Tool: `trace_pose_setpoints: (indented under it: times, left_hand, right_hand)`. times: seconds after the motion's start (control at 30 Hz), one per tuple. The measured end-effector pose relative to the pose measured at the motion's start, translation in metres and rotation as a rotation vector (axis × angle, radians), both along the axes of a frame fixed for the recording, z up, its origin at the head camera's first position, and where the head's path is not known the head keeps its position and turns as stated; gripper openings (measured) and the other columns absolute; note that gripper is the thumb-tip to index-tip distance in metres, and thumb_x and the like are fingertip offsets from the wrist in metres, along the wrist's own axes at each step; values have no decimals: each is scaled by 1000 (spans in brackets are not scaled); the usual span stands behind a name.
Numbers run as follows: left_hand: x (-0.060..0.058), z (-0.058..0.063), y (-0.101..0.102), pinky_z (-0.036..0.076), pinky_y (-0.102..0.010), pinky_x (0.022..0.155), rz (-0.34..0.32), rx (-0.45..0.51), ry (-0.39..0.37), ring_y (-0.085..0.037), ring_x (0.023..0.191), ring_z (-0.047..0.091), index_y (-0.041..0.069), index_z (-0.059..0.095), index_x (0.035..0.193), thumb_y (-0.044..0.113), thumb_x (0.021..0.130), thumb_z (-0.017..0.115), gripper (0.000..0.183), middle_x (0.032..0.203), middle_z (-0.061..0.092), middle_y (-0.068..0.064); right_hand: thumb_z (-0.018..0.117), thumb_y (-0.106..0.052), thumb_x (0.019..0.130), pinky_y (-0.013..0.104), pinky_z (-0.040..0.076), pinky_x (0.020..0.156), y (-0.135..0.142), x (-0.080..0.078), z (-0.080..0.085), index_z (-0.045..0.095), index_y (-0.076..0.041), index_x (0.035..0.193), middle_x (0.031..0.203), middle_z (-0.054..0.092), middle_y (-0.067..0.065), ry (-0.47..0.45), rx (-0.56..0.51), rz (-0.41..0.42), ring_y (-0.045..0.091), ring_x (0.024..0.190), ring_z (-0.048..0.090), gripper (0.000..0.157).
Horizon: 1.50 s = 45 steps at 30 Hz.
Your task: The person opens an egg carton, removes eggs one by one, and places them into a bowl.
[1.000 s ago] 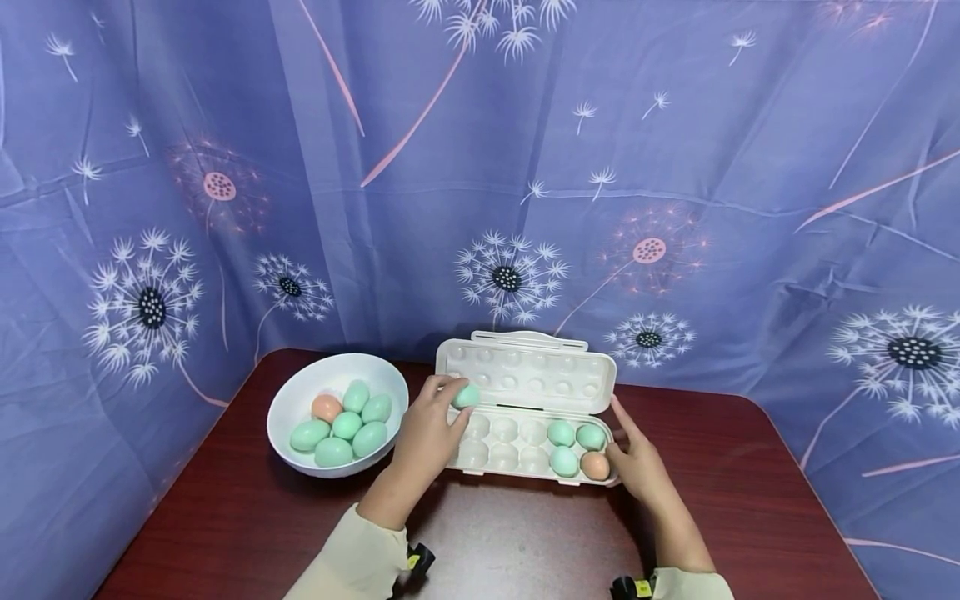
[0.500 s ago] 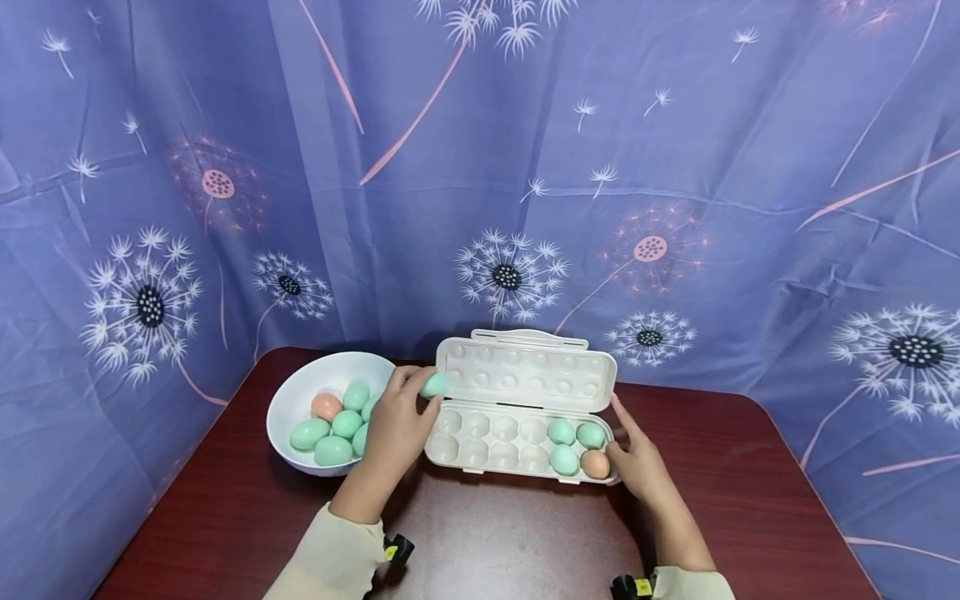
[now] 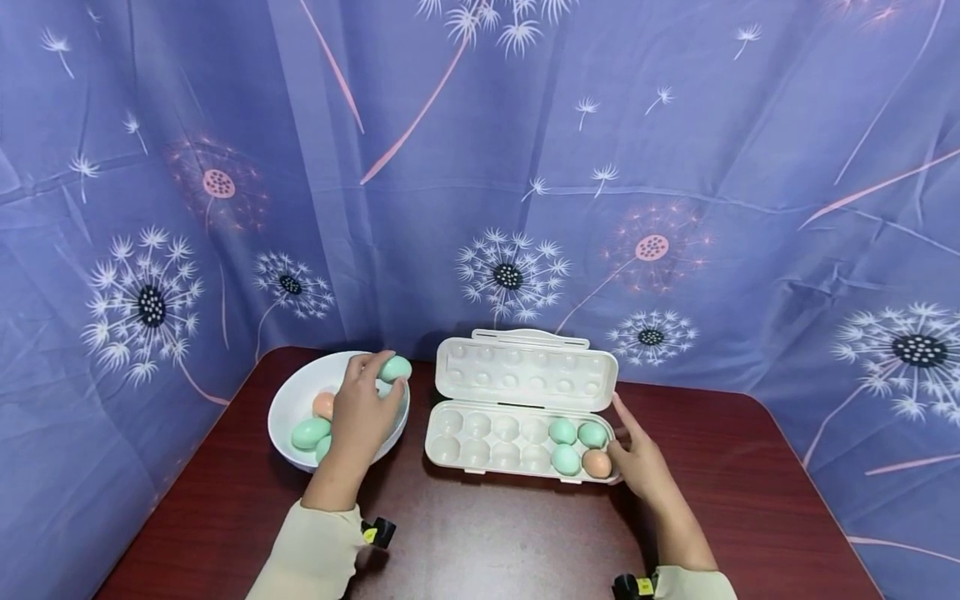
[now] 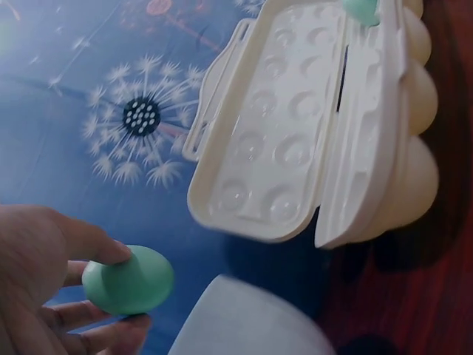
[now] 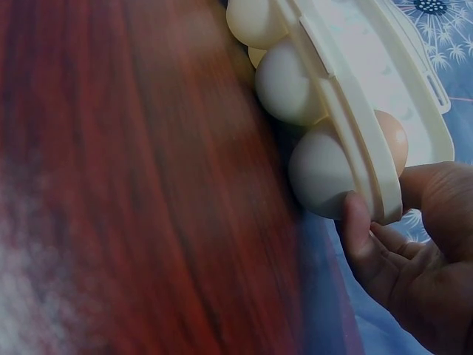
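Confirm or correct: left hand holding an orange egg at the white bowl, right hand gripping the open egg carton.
Wrong colour: the head view shows the left hand holding a green egg at the white bowl; the right hand does grip the carton.

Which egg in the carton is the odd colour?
The orange egg, near row, rightmost pocket of the carton, beside the right hand. The other three eggs there are green.

The left hand (image 3: 363, 413) has carried the green egg (image 3: 395, 368) from carton (image 3: 505, 429) to bowl (image 3: 288, 404).
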<state>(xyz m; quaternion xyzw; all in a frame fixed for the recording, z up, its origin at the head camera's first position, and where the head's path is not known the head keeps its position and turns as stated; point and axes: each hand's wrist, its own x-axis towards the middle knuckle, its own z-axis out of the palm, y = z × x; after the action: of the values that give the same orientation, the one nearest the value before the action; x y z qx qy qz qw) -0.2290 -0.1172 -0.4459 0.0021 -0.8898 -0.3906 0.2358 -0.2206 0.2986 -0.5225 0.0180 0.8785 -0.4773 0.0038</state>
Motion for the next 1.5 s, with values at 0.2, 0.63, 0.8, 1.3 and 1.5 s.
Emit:
trace_pose_setpoints:
  times: [0.2,0.63,0.8,1.3,1.5]
  left_hand:
    - [-1,1,-14,49,-53,98,13,-3,-91,-40,119,60,7,62,135,16,91,69,45,133,54,-19]
    - [-4,-5,-20,52,-55,90,-4,-153,-206,-43,109,64,6,64,131,19,90,69,44,126,60,-23]
    - [-5,-8,-20,52,-57,90,-38,-177,-225,-44,108,64,6,65,129,17,88,69,43,122,62,-24]
    - [-4,-15,-16,53,-56,90,-79,-203,-275,-43,105,65,3,67,125,13,86,67,41,118,64,-26]
    - [-5,-20,-17,53,-55,90,-91,-229,-268,-42,105,65,3,68,125,11,84,67,41,116,64,-26]
  right_hand:
    - [51,1,96,35,59,52,-1,0,3,20,-35,162,124,61,27,-3,1,0,16,80,64,81]
    - [51,0,96,35,59,52,0,0,1,20,-35,162,125,61,27,-7,1,1,17,80,65,81]
    - [51,0,96,34,59,52,0,0,0,20,-35,162,124,62,26,-5,9,-4,16,81,64,81]
    - [51,0,95,34,58,52,0,0,0,21,-35,162,123,62,27,4,1,-1,14,78,64,81]
    - [51,0,95,34,58,52,0,1,0,22,-34,162,125,62,27,6,4,-3,14,78,64,80]
